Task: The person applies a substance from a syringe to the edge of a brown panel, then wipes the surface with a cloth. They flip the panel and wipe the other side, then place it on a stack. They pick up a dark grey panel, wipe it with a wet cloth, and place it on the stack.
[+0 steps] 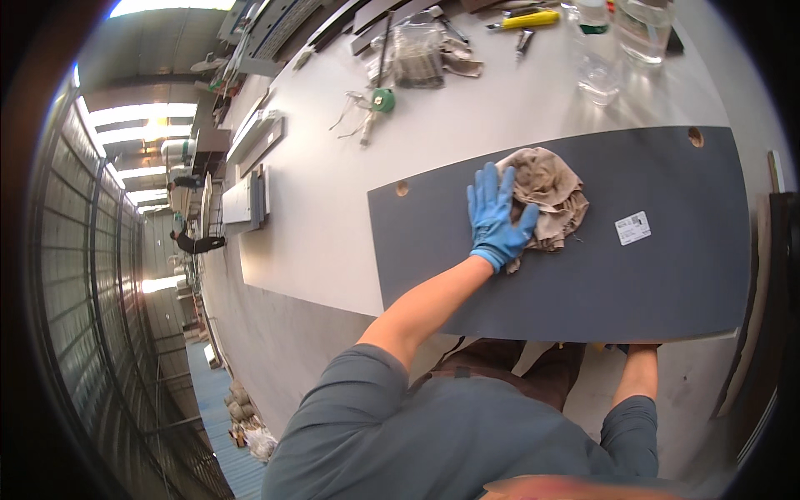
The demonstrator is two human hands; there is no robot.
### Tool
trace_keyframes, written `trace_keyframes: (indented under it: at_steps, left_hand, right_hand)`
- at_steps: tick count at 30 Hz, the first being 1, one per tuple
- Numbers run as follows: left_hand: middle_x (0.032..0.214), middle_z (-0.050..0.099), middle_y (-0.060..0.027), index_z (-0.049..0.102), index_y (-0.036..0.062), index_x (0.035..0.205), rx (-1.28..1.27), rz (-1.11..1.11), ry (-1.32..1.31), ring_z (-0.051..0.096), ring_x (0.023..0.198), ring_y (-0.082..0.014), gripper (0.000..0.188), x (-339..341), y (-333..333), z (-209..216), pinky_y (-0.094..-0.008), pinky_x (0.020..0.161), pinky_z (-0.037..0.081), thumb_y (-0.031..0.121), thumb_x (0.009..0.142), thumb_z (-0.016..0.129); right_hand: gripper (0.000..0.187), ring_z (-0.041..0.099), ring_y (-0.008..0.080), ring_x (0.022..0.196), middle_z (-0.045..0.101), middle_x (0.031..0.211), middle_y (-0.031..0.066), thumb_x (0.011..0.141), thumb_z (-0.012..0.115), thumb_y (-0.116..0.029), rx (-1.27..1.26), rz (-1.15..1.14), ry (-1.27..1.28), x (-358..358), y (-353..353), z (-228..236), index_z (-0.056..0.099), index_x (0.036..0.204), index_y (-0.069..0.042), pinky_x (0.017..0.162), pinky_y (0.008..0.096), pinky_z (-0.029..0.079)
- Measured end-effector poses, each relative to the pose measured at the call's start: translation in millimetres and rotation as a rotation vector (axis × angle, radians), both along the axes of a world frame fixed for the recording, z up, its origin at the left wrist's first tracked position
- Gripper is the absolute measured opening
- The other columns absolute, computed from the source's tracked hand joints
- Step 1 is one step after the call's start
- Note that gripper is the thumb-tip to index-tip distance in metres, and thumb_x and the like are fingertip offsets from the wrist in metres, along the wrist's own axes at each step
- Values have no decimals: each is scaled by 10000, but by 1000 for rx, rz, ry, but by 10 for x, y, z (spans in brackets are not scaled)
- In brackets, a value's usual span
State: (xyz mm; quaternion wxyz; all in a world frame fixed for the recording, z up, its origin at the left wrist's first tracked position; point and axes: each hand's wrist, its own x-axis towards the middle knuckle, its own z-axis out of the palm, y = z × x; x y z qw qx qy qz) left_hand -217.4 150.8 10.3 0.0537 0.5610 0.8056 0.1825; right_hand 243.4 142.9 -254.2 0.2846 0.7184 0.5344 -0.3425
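Note:
My left hand (497,218), in a blue glove, lies flat with its fingers stretched out at the left edge of a crumpled beige rag (547,187). Its thumb rests against the cloth. Both are on top of a dark grey panel (450,275), which has a round hole near each far corner. A white label (633,228) is stuck on the panel, right of the rag. My right hand (640,347) is at the near edge of the panel, toward the right. The panel's edge hides most of that hand, so its fingers do not show.
Beyond the panel on the pale table (317,208) are a green tape measure (382,100), a clear bag (418,55), a yellow utility knife (530,21) and clear bottles (597,62). More boards (247,200) are stacked at the left. Two people stand far off at the left.

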Motion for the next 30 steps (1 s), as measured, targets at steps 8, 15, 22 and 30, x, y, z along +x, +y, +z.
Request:
trace_keyframes:
  at_steps: [8,15,22,30]
  left_hand:
    - [1729,216,-279,361,129,1660,1,21,-56,166,1604,-497,904,-40,-15,18,-603,1300,75,565,923,651]
    - [1736,222,-269,353,142,1669,-2,11,-3,154,1612,-491,896,-60,13,-98,-631,1293,71,606,949,616]
    - [1739,223,-255,381,144,1657,19,-5,-33,170,1612,-467,889,-11,1,2,-591,1303,65,624,941,598]
    - [1735,246,-245,413,140,1641,-18,12,-35,195,1607,-462,868,-8,34,26,-597,1300,96,571,924,643]
  right_hand:
    - [481,722,176,944,709,1215,110,996,669,-538,116,-218,73,57,-194,124,651,1294,-162,619,355,590]
    - [539,714,125,706,745,1095,112,1019,598,-648,16,-1529,1150,431,-1089,1545,647,1218,-149,459,242,532]
    - [409,736,239,982,674,1308,238,1064,640,-391,240,-1434,1466,-439,-248,3358,620,1249,-27,699,271,618]
    - [225,708,171,693,772,981,156,1034,663,-184,632,-820,1177,-1785,2027,3017,657,1153,7,576,283,512]
